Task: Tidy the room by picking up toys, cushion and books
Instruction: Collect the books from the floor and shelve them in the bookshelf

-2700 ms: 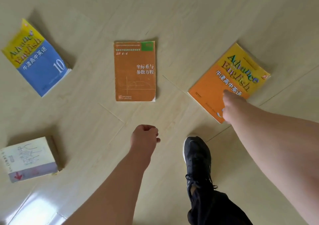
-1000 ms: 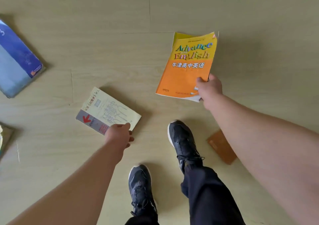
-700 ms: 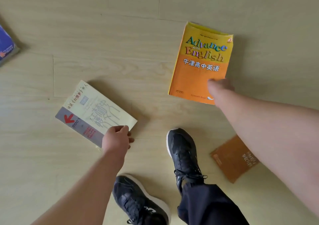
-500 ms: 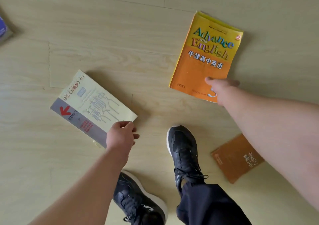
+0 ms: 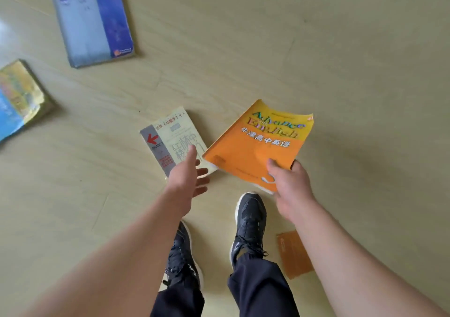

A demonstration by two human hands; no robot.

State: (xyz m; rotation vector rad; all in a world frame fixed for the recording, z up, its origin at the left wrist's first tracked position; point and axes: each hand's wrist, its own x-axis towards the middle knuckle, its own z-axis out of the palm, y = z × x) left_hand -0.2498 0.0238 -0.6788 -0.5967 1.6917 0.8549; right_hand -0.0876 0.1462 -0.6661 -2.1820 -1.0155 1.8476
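- Yellow-and-blue book (image 5: 19,97): lay on the floor (image 5: 341,61), far left.
- Blue book (image 5: 92,20): lay on the floor, upper left.
- Cream book (image 5: 170,141): on the floor; your left grip (image 5: 187,178) was spread open at its near corner.
- Orange book (image 5: 258,146): your right grip (image 5: 289,185) pinched its near corner.
- Brown book (image 5: 293,253): on the floor beside your right shoe.

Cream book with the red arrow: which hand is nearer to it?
Left. The left hand overlaps the near corner of the cream book; the right hand is off to its right, gripping the orange book.
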